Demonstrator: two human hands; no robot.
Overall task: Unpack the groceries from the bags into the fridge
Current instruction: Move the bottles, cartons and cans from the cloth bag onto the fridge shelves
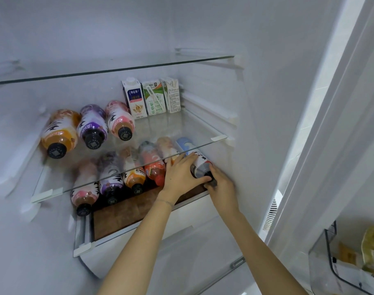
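Inside the open fridge, both my hands are on a dark bottle with a white and red label, lying on its side at the right end of the lower shelf. My left hand wraps over its body from the left. My right hand grips its black cap end. To its left on that shelf lies a row of several drink bottles, caps toward me. On the glass shelf above, three bottles lie on their sides at the left. Three cartons stand at the back.
A second glass shelf sits higher up and holds nothing. A brown surface shows beneath the lower row. The fridge's right wall is close beside the held bottle. A door bin at the lower right holds packaged food.
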